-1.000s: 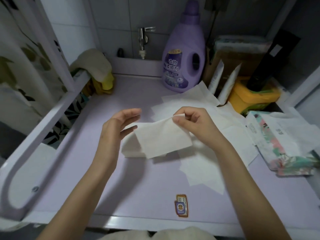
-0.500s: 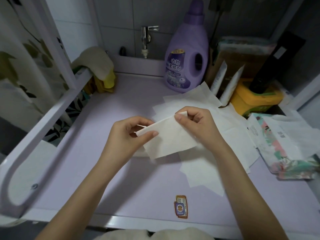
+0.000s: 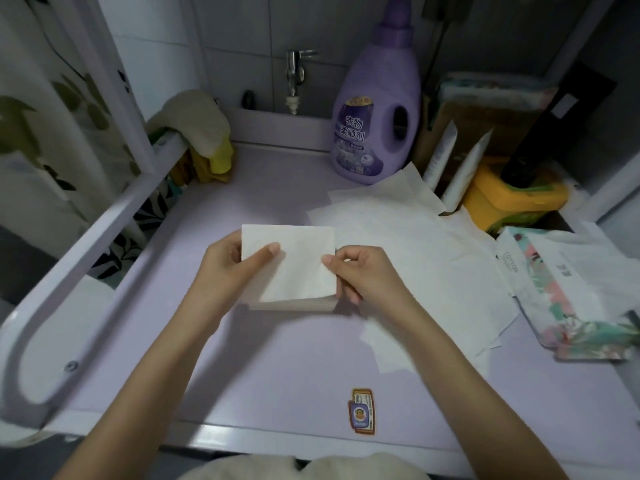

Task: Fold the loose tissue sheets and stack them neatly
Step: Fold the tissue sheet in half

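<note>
A folded white tissue (image 3: 298, 258) is held flat, nearly square, just above a small stack of folded tissues (image 3: 294, 305) whose edge shows beneath it on the lilac tabletop (image 3: 277, 358). My left hand (image 3: 232, 268) pinches the tissue's left edge, thumb on top. My right hand (image 3: 360, 271) pinches its right edge. Several loose unfolded tissue sheets (image 3: 415, 251) lie spread to the right.
A purple softener bottle (image 3: 377, 109) stands at the back beside a tap (image 3: 294, 77). A yellow tub (image 3: 512, 199), two white tubes and a floral tissue pack (image 3: 568, 296) crowd the right side. Cloths (image 3: 197, 133) hang over the white rail on the left. A sticker (image 3: 362, 410) marks the front edge.
The tissue has been folded smaller into a near square. Both hands have moved it left and lowered it over the stack of folded tissues.
</note>
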`<state>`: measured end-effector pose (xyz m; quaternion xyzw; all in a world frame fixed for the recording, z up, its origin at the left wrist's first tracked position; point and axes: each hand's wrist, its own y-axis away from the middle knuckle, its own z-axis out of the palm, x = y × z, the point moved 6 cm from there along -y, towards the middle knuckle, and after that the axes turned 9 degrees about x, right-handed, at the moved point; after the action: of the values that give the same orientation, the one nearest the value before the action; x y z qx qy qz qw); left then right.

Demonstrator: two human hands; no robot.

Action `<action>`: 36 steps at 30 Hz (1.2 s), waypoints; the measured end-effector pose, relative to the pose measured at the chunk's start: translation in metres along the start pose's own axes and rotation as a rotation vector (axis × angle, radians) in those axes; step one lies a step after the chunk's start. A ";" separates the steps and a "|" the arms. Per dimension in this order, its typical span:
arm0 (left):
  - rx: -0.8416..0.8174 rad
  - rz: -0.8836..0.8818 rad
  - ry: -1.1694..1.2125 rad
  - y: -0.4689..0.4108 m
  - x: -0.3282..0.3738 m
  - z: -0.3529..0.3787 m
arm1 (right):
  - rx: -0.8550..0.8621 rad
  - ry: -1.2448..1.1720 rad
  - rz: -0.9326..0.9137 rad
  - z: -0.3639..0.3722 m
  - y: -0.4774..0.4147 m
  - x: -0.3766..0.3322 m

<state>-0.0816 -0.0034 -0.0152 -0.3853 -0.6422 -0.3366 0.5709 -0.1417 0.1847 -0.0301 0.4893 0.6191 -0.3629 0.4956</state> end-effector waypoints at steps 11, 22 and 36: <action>0.081 -0.013 -0.179 -0.009 -0.029 -0.015 | 0.166 0.150 0.057 0.001 -0.008 0.025; 0.093 -0.002 -0.201 -0.006 -0.033 -0.016 | 0.156 0.172 0.054 -0.001 -0.007 0.023; 0.105 0.012 -0.215 -0.008 -0.039 -0.018 | 0.183 0.251 0.056 -0.001 -0.006 0.024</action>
<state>-0.0778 -0.0272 -0.0519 -0.3926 -0.7141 -0.2556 0.5202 -0.1489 0.1896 -0.0531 0.5910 0.6268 -0.3398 0.3774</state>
